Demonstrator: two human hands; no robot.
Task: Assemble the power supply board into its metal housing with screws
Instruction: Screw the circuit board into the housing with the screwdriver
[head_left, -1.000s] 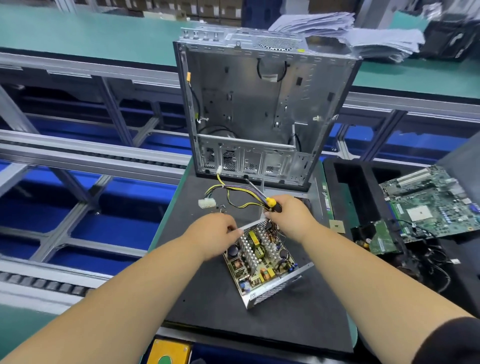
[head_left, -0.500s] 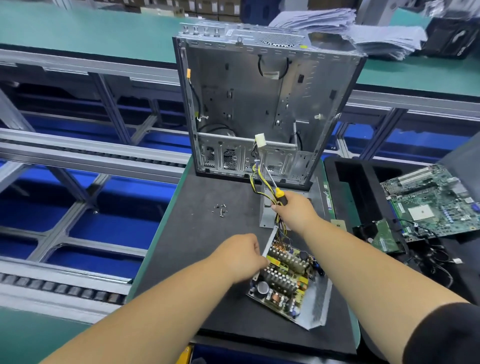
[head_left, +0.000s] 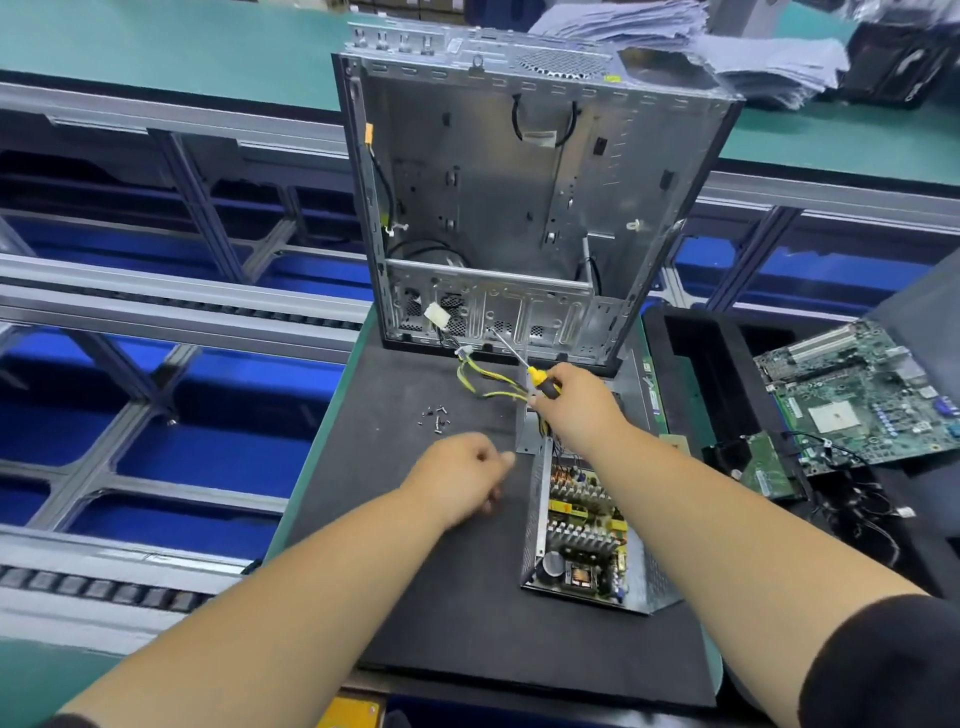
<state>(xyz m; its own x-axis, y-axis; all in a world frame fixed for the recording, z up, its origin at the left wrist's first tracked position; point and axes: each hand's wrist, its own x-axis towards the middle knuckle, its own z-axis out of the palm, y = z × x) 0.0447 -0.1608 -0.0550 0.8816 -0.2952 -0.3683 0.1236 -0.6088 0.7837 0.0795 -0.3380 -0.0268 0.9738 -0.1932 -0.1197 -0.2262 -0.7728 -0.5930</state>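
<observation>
The power supply board (head_left: 582, 530), with heat sinks and a yellow transformer, lies in its open metal housing (head_left: 655, 582) on the black mat (head_left: 405, 571). Its yellow and black cable bundle (head_left: 485, 382) runs up to a white connector (head_left: 435, 315) by the PC case. My right hand (head_left: 576, 410) grips a yellow-handled screwdriver (head_left: 540, 382) above the housing's far end, its shaft pointing up-left. My left hand (head_left: 457, 478) hovers left of the housing with loosely curled fingers, holding nothing that I can see. Several small screws (head_left: 435, 417) lie loose on the mat beyond it.
An open PC case (head_left: 524, 208) stands upright at the mat's far edge. A green motherboard (head_left: 862, 389) and a smaller card (head_left: 766, 465) lie on black foam trays at the right. Conveyor rails run along the left. Paper stacks (head_left: 701, 36) sit behind the case.
The housing with the board has turned and slid right. My left hand let go of it and drew back to the left. The cable connector swung down toward the case's base.
</observation>
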